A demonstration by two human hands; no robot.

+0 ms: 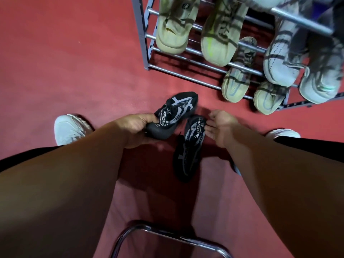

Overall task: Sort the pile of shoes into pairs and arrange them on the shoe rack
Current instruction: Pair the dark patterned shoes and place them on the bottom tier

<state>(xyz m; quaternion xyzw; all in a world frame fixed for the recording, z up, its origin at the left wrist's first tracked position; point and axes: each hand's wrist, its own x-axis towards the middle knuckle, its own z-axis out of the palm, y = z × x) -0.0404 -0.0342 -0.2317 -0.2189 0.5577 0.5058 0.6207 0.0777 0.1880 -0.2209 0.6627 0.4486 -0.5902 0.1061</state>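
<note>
Shoes left off the shoe rack (176, 74): two are seen, both black knit with grey patterning, judged a matching pair. One black shoe (176, 110) is held clear of the floor just in front of the rack's lowest rail, gripped at its heel end by the left hand (137, 127), fingers curled round it. The second black shoe (189, 149) lies on the red floor (74, 62) a little further out from the rack, toe apparently pointed away from it. The right hand (219, 125) is held open at that shoe's heel end, fingers spread and relaxed; whether contact is made cannot be told, the frame being blurred there.

Already racked: a beige pair (173, 28) at the rack's left end, a pale grey pair (283, 58) at its right end, a smaller tan pair (236, 81) on a lower tier between them. Sorting is judged nearly finished; only the black pair is left to be placed. Bare rail is noted low at the rack's left end, beneath the beige pair.

Around: the person's own white trainers (68, 129) are planted in front of the rack, either side of the black shoes. A chrome tube (167, 233), probably a seat frame, is seen furthest from the rack. Nothing is seen blocking the approach, though the overhanging beige toes may crowd the lower tier.
</note>
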